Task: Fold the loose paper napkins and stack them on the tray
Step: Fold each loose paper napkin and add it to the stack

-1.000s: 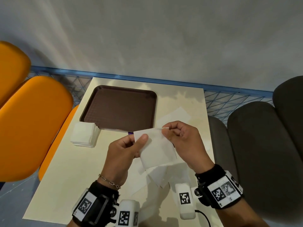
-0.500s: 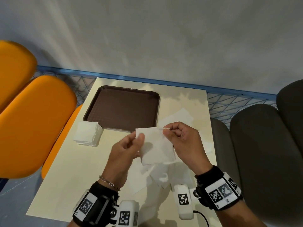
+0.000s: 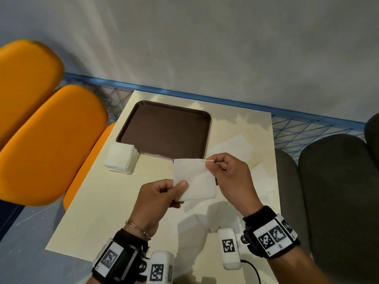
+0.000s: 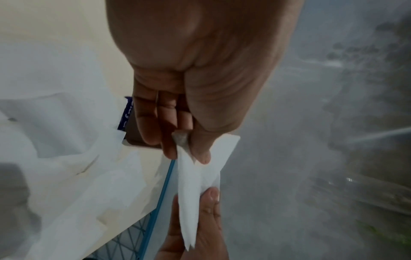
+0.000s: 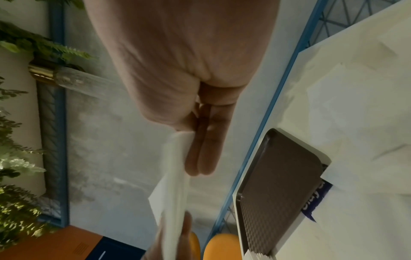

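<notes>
Both hands hold one white paper napkin in the air above the table. My left hand pinches its lower left edge between thumb and fingers, and the left wrist view shows the napkin edge-on in that pinch. My right hand pinches its upper right corner; in the right wrist view the napkin hangs beside the fingers. The brown tray lies bare at the far left of the table. Loose napkins lie spread on the table under and right of my hands.
A stack of folded napkins sits on the table just off the tray's near left corner. Orange seats stand at the left, dark grey seats at the right. A blue wire rail runs behind the cream table.
My left hand slid down the napkin's left edge from the upper corner to the lower part. The right hand kept its pinch on the upper right corner.
</notes>
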Available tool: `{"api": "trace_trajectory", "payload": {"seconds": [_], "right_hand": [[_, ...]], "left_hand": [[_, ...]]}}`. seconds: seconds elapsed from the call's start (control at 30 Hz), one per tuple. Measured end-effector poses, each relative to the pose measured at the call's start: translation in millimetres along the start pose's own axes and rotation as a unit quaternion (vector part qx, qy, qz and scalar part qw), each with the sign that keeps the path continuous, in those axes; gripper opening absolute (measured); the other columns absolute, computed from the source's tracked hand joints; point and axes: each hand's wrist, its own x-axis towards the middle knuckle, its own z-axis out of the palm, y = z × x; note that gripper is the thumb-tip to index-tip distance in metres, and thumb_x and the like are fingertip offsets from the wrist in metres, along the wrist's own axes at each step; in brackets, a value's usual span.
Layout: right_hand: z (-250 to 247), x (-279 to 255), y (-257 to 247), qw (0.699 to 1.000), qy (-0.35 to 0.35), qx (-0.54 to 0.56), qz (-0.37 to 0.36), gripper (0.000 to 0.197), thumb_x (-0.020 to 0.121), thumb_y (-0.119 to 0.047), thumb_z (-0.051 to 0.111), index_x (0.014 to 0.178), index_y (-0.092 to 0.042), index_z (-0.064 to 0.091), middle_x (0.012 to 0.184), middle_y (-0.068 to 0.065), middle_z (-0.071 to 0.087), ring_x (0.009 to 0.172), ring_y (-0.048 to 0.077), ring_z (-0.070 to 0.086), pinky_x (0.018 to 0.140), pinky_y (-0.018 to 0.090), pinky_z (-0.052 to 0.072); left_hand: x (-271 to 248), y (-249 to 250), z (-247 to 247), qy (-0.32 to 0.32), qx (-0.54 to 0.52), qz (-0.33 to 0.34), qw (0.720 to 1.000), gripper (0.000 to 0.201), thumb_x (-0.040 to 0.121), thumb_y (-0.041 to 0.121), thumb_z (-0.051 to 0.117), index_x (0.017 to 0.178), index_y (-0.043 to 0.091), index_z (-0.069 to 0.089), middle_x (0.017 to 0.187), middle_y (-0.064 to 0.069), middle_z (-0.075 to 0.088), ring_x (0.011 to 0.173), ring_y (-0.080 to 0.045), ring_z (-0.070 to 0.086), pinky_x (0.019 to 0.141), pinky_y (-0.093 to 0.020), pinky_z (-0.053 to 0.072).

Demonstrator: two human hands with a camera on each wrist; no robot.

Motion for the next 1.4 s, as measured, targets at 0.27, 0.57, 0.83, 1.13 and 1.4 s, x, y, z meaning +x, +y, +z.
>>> {"api": "trace_trajectory", "payload": {"seconds": [0.27,0.57,0.83,1.13,1.4], "right_hand": [[38.2,11.1,2.8,0.999,0.026,0.043,0.022,0.005,0.100,-0.023,0.073,0.095,-0.024,0.075,0.080,0.001,0.079,0.069,0.017,0.064,0.072,0.047,0.059],[112.6,29.1,-5.5,0.991,-0.015,0.094,0.089,0.008,0.102,-0.019,0.070,0.106,-0.013,0.074,0.090,0.006,0.082,0.080,0.016,0.074,0.071,0.034,0.063],[181.9,52.4,-7.5,0.986,-0.079,0.077,0.123,0.012,0.103,-0.025,0.068,0.108,-0.016,0.073,0.095,0.001,0.082,0.086,0.014,0.076,0.070,0.027,0.060],[230.6,82.3,-16.7,0.974,-0.164,0.086,0.134,0.015,0.103,-0.019,0.069,0.110,-0.006,0.070,0.089,0.005,0.080,0.071,0.009,0.070,0.063,0.023,0.055],[272.4,132.7,6.2,0.968,-0.141,0.065,0.197,0.019,0.099,-0.022,0.074,0.115,-0.013,0.069,0.100,0.004,0.082,0.094,0.021,0.079,0.077,0.038,0.065]], "left_hand": [[14.0,-12.7,-55.1,0.077,-0.027,-0.017,0.996,0.011,0.095,0.026,0.075,0.097,0.019,0.083,0.085,0.001,0.075,0.070,-0.016,0.065,0.067,-0.032,0.059],[53.6,-13.6,-118.2,0.139,-0.030,-0.016,0.990,0.014,0.093,0.023,0.078,0.083,0.015,0.082,0.078,-0.004,0.074,0.068,-0.014,0.064,0.064,-0.031,0.056],[88.4,-21.2,-179.5,0.040,0.011,-0.058,0.997,0.004,0.089,0.020,0.081,0.089,0.019,0.085,0.089,-0.006,0.080,0.082,-0.018,0.069,0.075,-0.033,0.060],[137.3,-30.8,-227.8,-0.053,-0.037,-0.067,0.996,0.031,0.087,0.025,0.083,0.110,0.005,0.076,0.105,-0.006,0.080,0.100,-0.027,0.075,0.089,-0.035,0.062],[184.8,-47.7,-259.7,0.086,-0.010,-0.087,0.992,0.019,0.085,0.019,0.087,0.101,0.012,0.082,0.082,-0.002,0.075,0.072,-0.019,0.063,0.081,-0.042,0.064]]}}
